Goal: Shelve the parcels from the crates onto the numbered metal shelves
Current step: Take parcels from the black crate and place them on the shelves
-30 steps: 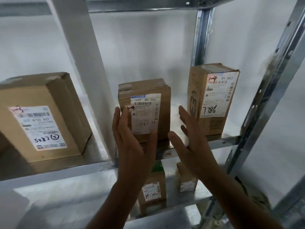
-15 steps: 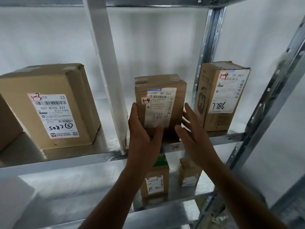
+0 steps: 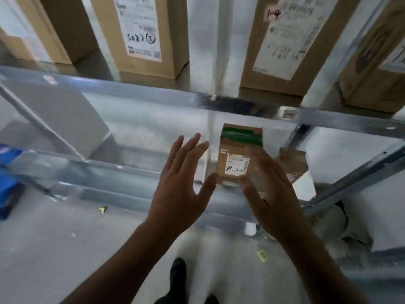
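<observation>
The cardboard parcel marked "1-4" (image 3: 285,40) stands upright on the upper metal shelf (image 3: 153,95), free of both hands. My left hand (image 3: 182,185) and my right hand (image 3: 271,194) hover well below it, palms forward, fingers spread, holding nothing. Between and behind them, a small cardboard parcel with green tape (image 3: 238,154) stands on the lower shelf (image 3: 122,170). Another parcel labelled "5082" (image 3: 144,36) stands on the upper shelf to the left.
A third carton (image 3: 377,69) stands at the upper shelf's right end, another (image 3: 50,31) at the far left. A white box (image 3: 72,119) lies on the lower shelf, a blue crate (image 3: 6,181) on the floor at left. My shoes show below.
Both hands have let go of the "1-4" parcel and dropped down away from it. The view has tilted downward toward the lower shelf and floor.
</observation>
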Action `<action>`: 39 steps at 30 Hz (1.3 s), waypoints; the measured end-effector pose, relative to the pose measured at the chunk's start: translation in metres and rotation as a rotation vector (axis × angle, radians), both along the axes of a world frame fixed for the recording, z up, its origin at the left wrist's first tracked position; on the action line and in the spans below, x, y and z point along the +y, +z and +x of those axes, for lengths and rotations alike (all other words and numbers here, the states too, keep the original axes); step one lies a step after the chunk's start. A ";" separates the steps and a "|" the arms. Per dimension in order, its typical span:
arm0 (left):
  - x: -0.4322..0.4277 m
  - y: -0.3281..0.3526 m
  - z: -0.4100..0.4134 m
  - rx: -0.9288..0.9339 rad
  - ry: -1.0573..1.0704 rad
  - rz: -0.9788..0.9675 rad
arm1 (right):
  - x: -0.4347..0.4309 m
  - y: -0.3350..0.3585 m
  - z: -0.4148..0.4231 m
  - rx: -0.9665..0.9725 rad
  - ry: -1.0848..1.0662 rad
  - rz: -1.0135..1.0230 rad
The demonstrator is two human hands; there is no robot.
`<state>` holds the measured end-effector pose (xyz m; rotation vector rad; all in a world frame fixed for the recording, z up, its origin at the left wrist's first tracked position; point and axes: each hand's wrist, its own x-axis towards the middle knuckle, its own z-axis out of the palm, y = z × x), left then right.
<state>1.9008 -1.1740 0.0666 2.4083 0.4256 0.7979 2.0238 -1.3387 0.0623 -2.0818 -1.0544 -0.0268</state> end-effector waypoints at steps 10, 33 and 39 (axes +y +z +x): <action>0.104 -0.094 -0.189 0.472 0.483 -0.133 | 0.163 -0.090 -0.131 -0.064 0.469 -0.455; 0.359 -0.117 -0.682 0.400 1.541 -0.529 | 0.635 -0.110 -0.602 -0.272 1.367 -0.494; 0.447 -0.093 -0.766 0.434 1.700 -0.482 | 0.757 -0.108 -0.702 -0.245 1.509 -0.453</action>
